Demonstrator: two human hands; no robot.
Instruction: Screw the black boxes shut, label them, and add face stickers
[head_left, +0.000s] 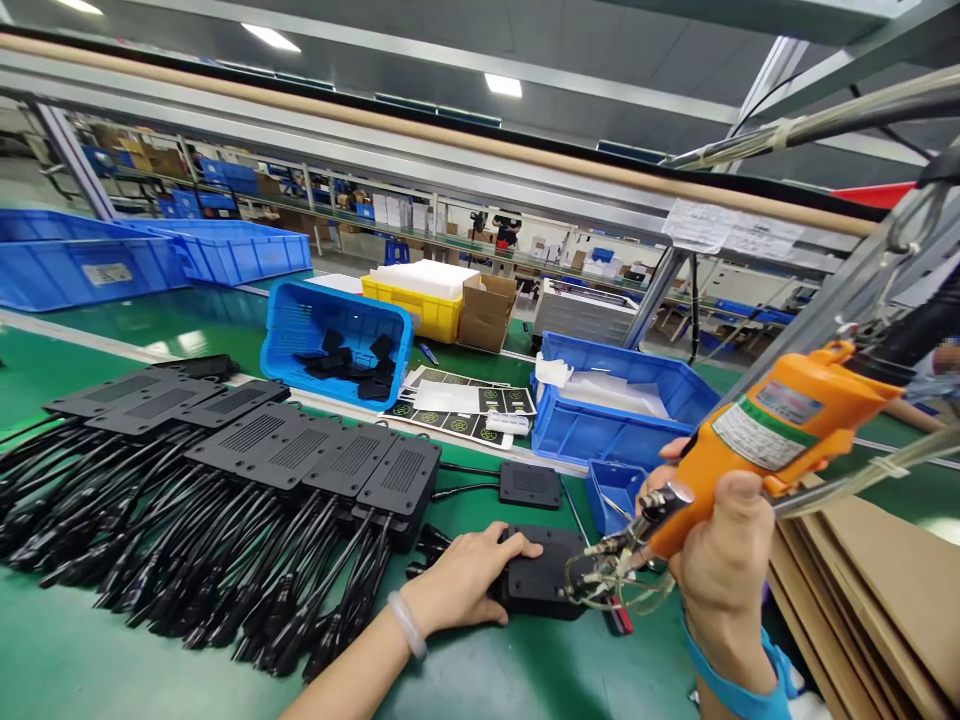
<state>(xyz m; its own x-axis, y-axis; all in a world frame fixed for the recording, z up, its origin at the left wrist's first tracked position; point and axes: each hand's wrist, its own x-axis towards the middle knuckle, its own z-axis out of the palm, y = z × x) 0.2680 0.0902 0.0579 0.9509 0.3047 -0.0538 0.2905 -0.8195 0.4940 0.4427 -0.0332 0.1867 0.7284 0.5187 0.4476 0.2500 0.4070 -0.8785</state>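
The right hand [724,560] is curling its grip firmly around the orange driver [757,440] that I'm slanting down-left toward the right end of the black case [551,560] on the bench [540,670], while my nearer left hand [463,575] is clasping its left end.

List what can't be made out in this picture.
Head: print on the driver, too small.
Head: whether its tip touches the box, obscured by wires.
Head: right grip, some fingers hidden behind the driver.
Head: far-left bin, cut off by the left edge.
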